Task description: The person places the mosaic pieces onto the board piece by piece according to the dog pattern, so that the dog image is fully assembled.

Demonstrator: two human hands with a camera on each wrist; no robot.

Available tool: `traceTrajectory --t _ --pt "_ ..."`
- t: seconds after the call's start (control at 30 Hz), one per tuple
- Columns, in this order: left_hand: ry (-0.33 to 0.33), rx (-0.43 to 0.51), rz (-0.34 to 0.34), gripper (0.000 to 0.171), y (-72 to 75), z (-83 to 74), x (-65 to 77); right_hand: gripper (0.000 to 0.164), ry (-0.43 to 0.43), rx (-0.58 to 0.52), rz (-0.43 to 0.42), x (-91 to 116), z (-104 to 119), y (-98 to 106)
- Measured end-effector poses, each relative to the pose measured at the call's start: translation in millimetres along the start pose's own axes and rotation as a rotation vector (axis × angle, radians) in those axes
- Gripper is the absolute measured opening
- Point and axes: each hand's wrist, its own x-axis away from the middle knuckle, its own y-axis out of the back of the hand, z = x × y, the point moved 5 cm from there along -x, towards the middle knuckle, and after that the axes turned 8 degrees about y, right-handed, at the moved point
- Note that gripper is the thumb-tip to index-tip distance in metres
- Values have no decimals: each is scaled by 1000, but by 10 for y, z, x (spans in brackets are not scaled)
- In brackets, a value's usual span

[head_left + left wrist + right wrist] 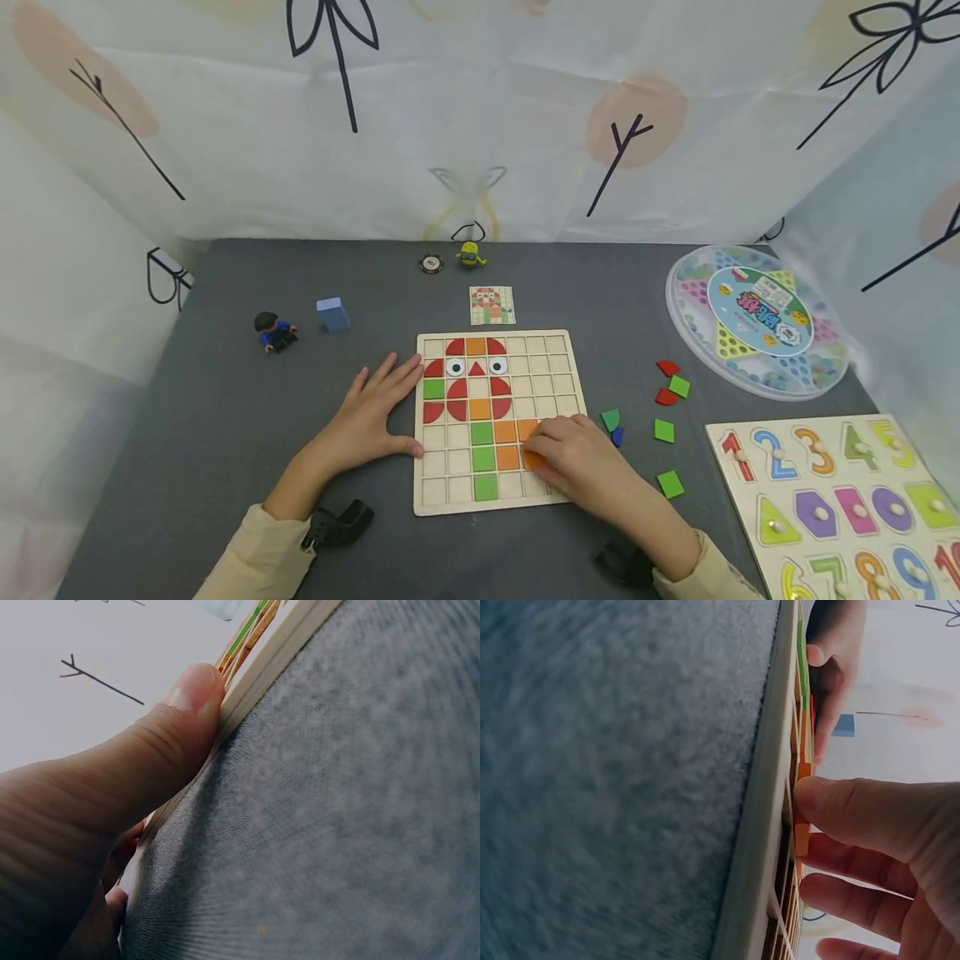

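A wooden grid board [546,363] lies on the dark table, with red, orange and green pieces and two eye pieces in its cells. My left hand [375,417] rests along the board's left side, fingers spread; in the left wrist view the thumb [169,739] touches the board's edge [259,679]. Over the lower right of the grid, my right hand [588,467] pinches an orange square tile [533,460] between thumb and fingers. The right wrist view shows this orange tile [802,840] at the board's surface; whether it sits fully in a cell I cannot tell.
Loose green squares [671,484], red pieces [667,397] and a blue piece [617,437] lie right of the board. A pattern card [492,306] is behind it. A number puzzle [817,500], round game board [757,321], blue block [332,314] and toy figure [275,332] stand around.
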Motion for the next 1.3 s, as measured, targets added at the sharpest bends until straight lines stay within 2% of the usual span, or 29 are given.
traceTrajectory --t 0.23,0.4,0.5,0.57,0.67,0.73,0.87,0.97,1.13,1.3 --pt "-6 0 -1 109 12 -9 -10 17 -12 -13 -33 -34 8 -6" --pt "0 5 -1 109 9 7 0 17 -9 -35 2 -40 21 10" --pt "3 9 -11 109 14 24 17 20 -14 -33 9 -7 -28 89" --pt "4 12 -19 109 24 40 34 25 -30 -27 -19 34 -112 188" --pt "10 11 -25 109 36 63 58 32 -119 -1 -75 152 -327 366" --pt "9 11 -23 108 35 71 62 34 -213 20 -97 265 -504 472" --pt "-2 15 -30 108 23 74 51 36 -416 56 -62 489 -790 580" --pt "-10 20 -33 108 15 74 43 36 -467 44 -16 555 -867 535" --pt "-4 12 -22 109 2 68 24 36 -425 13 48 513 -828 323" --pt "-2 5 -2 108 -16 39 0 33 -433 46 25 468 -776 211"
